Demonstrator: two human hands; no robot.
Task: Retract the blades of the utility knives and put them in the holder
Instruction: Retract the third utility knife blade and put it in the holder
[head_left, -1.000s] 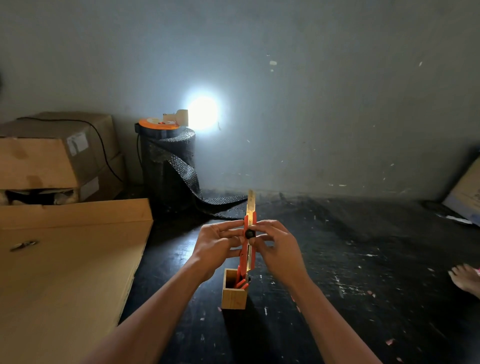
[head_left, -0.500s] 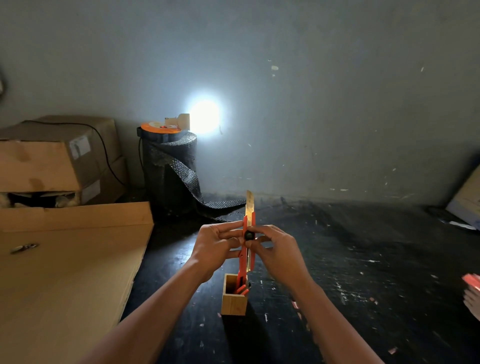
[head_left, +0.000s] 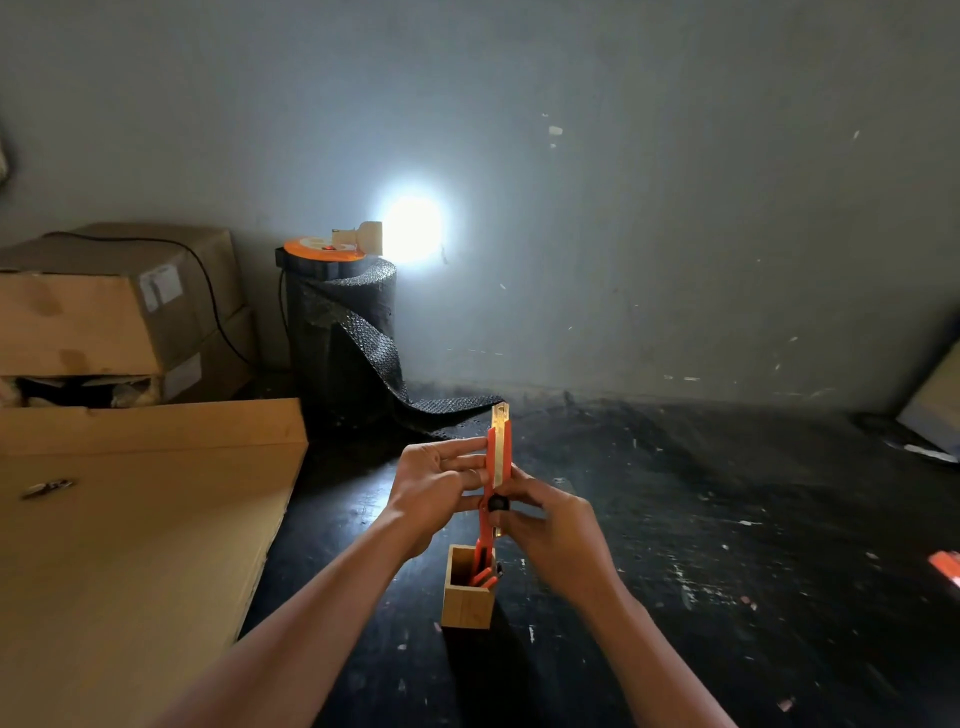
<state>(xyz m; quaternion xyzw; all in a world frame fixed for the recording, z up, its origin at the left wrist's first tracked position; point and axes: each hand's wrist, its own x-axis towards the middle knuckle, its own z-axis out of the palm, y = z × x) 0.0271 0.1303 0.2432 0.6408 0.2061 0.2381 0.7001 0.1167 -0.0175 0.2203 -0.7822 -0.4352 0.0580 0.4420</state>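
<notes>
Gripping slim orange knife, both hands.

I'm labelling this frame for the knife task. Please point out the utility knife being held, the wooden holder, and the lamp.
utility knife (head_left: 497, 457): head view, on the orange body below the exposed blade.
wooden holder (head_left: 466, 603): head view, on its front wall.
lamp (head_left: 366, 236): head view, on its pale housing.

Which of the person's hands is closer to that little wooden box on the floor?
The right hand, by a little. It grips the utility knife just above and right of the wooden box. The left hand holds the knife higher up, above and left of the box.
</notes>
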